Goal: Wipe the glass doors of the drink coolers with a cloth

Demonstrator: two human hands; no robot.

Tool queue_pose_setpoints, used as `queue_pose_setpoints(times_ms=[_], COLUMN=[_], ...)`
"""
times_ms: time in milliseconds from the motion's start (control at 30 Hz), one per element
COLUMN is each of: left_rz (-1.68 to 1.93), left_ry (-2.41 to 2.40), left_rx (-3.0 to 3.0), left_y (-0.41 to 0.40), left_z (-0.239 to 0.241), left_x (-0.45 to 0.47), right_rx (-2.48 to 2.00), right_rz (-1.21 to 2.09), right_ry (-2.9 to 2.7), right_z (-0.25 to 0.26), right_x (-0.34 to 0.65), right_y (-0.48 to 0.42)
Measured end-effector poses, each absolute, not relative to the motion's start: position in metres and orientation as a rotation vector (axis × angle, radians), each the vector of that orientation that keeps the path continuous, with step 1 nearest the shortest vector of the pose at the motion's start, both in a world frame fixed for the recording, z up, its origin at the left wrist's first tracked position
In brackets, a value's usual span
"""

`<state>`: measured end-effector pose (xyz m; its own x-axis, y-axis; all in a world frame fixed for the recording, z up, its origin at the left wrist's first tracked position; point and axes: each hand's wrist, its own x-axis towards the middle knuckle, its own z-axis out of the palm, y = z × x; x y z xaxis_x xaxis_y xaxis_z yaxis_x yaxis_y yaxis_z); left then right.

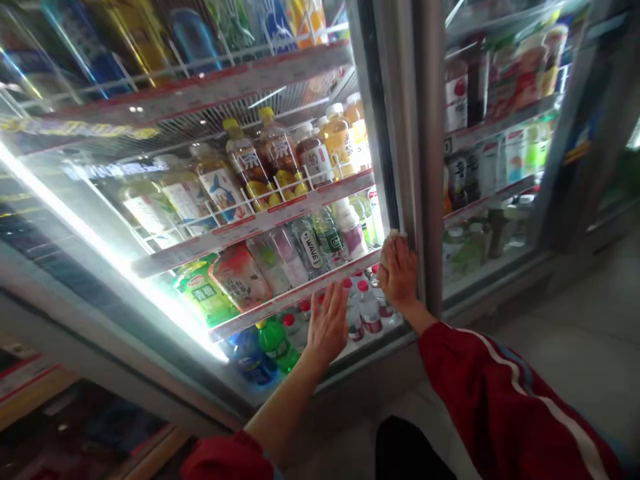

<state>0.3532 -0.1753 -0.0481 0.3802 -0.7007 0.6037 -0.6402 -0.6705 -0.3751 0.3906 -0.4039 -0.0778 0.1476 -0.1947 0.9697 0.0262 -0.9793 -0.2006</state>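
My left hand [329,323] rests with its fingers stretched out against the glass front of a lit drinks fridge, before the lower shelf rail [295,291]. To its right, my right hand [399,275] presses a pale, crumpled cloth [397,235] to the edge of the glass beside the metal door frame [407,153]. Most of the cloth is hidden under the fingers. Behind the left hand stand water bottles with red caps [370,307] and a green soda bottle [277,341].
Shelves above hold bottled teas [250,163] and other drinks. A second fridge door [500,160] with more drinks stands on the right. At the lower left is a wooden-edged shelf [37,393]. Grey floor [565,320] lies at the lower right.
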Motion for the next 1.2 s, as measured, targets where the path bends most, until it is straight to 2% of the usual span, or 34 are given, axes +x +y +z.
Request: queue_pose_setpoints(times_ms=[233,333,533,800,1033,1200], left_rz=[-1.153,-1.185,-1.257,-1.225,-1.225,-1.258], left_ry=[1.144,1.088,0.991,0.852,0.715,0.659], left_rx=[-2.563,-2.559,-2.588,-2.608,-2.628,-2.629], left_y=[-0.165,-0.154,-0.125,-0.084,-0.044,-0.023], left_z=[-0.065,-0.061,-0.061,-0.05,-0.051,-0.056], left_x=[0.35,0.35,0.343,0.326,0.315,0.315], right_rx=[-2.202,-2.2,-2.134,-2.264,-2.182,-2.261], right_rz=[-1.876,-1.865,-1.941,-1.861,-1.921,-1.873], right_ry=[-0.124,-0.243,-0.036,-0.528,-0.399,-0.671], right_z=[-0.104,-0.101,-0.092,-0.084,-0.064,-0.064], right_x=[0.386,0.386,0.393,0.378,0.382,0.377], right_y=[-0.346,-0.346,-0.37,-0.275,-0.271,-0.227])
